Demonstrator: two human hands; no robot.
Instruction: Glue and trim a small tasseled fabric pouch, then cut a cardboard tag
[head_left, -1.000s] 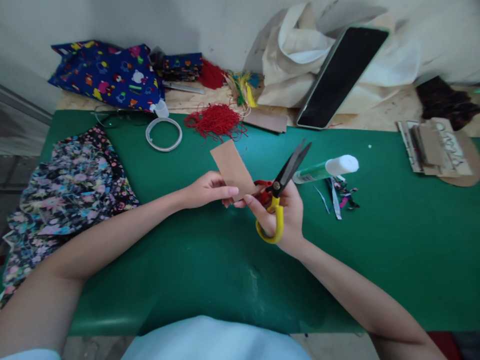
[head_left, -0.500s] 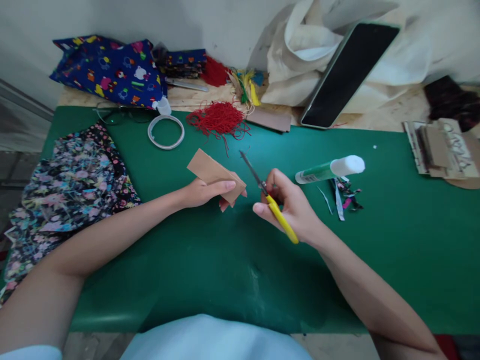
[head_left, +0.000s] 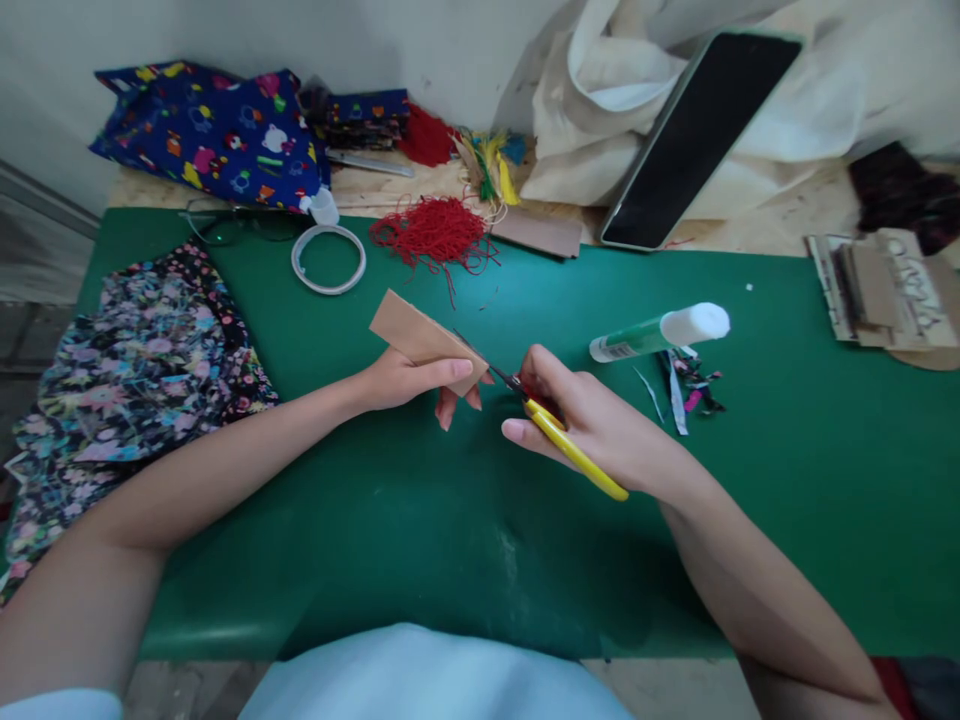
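My left hand [head_left: 409, 380] grips a folded piece of brown cardboard [head_left: 420, 332], its thumb on top and other fingers beneath. Yellow-handled scissors [head_left: 574, 448] are in my right hand [head_left: 585, 420], with the blades pointing up and left. The blades lie against the right edge of the cardboard, and part of them is hidden behind it. Both hands are over the middle of the green table [head_left: 420, 560]. Beyond the cardboard lies a heap of red string [head_left: 435, 232].
A glue stick [head_left: 660, 333] and fabric scraps [head_left: 691, 392] lie right of my right hand. Floral fabric [head_left: 142, 360], a tape roll [head_left: 328, 260] and glasses [head_left: 240, 224] are at the left. A phone [head_left: 701, 140] leans at the back; cardboard pieces [head_left: 885, 290] sit far right.
The scissors have moved left and slightly down, so their blades now meet the cardboard edge. My right hand has turned a little with them. My left hand still holds the cardboard.
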